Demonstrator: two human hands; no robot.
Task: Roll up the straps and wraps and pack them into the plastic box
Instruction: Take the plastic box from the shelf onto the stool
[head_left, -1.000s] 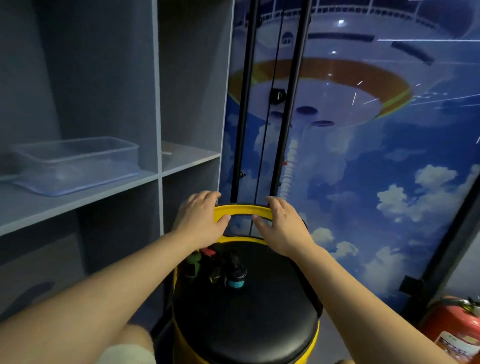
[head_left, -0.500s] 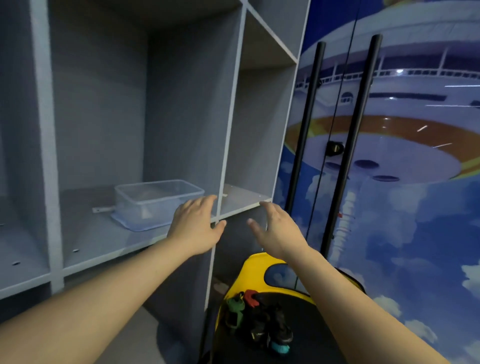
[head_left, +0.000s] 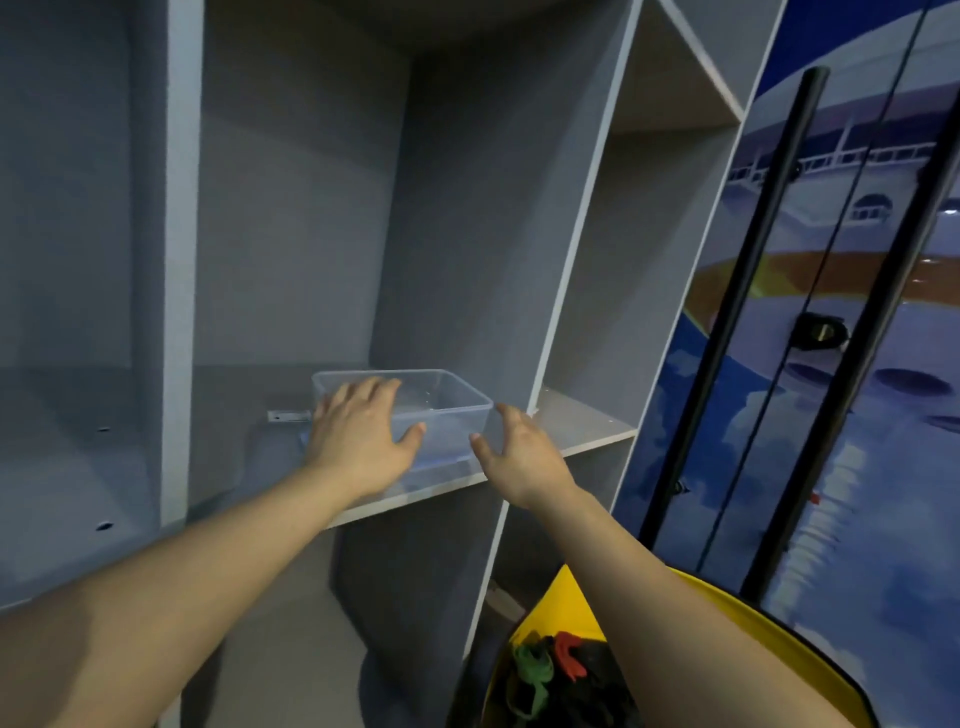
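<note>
Head view: a grey shelving unit (head_left: 291, 218) fills the left and centre of the frame. A clear plastic box (head_left: 447, 410) is seen just left of centre on a shelf board (head_left: 582, 431), with its open top facing up; nothing can be made out inside it. It is probably kept there as storage, set near the front edge where it can be reached.

Two bare forearms are stretched up from the lower edge of the frame toward the box. The left hand (head_left: 358, 436) is spread wide, fingers straight, and is laid over the box's near left corner; whether the plastic is actually touched cannot be told. The right hand (head_left: 524, 452) is held wide as well, thumb apart from the fingers, just beside the box's right end and apart from it. Nothing is held by either hand. The two hands are placed at opposite ends, which suggests the box is about to be gripped from both sides and lifted down.

At the bottom of the frame, right of centre, a tangle of straps and wraps (head_left: 550, 670) in green, red and black is seen lying loose on a yellow-rimmed black seat (head_left: 727, 613). None appears rolled, so the task is judged barely begun.

At the right of the frame a painted blue mural (head_left: 883, 415) is crossed by two black rails (head_left: 737, 291)
</note>
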